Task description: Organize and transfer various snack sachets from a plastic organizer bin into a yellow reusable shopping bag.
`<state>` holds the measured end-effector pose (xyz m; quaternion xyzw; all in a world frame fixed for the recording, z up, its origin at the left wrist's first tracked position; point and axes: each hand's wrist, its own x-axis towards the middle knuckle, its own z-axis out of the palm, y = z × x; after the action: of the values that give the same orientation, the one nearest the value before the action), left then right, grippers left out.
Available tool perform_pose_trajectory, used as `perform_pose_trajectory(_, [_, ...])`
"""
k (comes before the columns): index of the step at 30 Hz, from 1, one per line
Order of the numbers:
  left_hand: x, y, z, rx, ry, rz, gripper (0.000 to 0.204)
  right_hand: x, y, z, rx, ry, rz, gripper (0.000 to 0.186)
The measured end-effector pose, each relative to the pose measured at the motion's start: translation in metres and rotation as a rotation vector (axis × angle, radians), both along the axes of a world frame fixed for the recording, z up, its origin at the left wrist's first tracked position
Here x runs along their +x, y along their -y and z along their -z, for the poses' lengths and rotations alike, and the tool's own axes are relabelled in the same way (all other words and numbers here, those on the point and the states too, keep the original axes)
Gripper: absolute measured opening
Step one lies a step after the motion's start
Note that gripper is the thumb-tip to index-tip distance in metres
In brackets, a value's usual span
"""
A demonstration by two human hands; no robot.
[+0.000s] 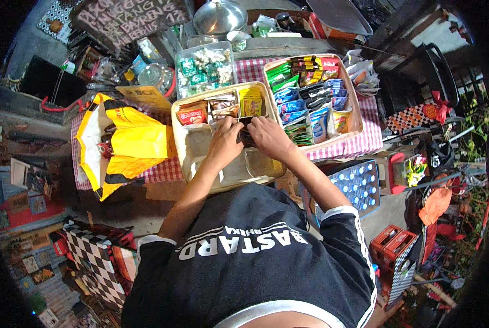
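Both hands meet over a cream compartmented tray (177,147). My left hand (227,141) and my right hand (268,139) pinch a bunch of dark brown sachets (246,138) between them, partly hidden by the fingers. Along the tray's far row stand red sachets (192,114), brown sachets (222,105) and yellow sachets (251,101). The tray's near compartments show bare bottoms. A second cream tray (360,121) to the right is packed with green, blue, black and red sachets, sorted by compartment.
A yellow shopping bag (146,143) lies gaping at the left on a pink checkered cloth (373,128). Behind the trays sit a clear box of green and white wrapped pieces (206,68) and a metal lid (220,19). A blue crate of bottles (353,186) stands lower right.
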<state>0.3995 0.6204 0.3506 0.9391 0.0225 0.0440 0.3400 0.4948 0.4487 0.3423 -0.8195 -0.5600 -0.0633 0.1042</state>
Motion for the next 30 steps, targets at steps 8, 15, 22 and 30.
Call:
perform_pose_trajectory(8, [-0.006,0.003,0.008,0.082,0.092,-0.02,0.04,0.002,0.002,-0.009,0.037,-0.162,-0.109,0.016])
perform_pose_trajectory(15, [-0.009,-0.001,-0.015,0.04,0.304,-0.055,0.023,-0.004,0.006,-0.07,0.127,-0.308,-0.113,0.021])
perform_pose_trajectory(22, [-0.025,-0.024,-0.08,-0.53,0.177,-0.034,0.009,-0.01,0.006,-0.139,0.293,-0.552,0.127,0.06])
perform_pose_trajectory(30, [-0.073,-0.086,-0.132,-0.946,0.32,-0.135,0.01,-0.04,-0.051,-0.135,0.452,-0.996,0.092,0.055])
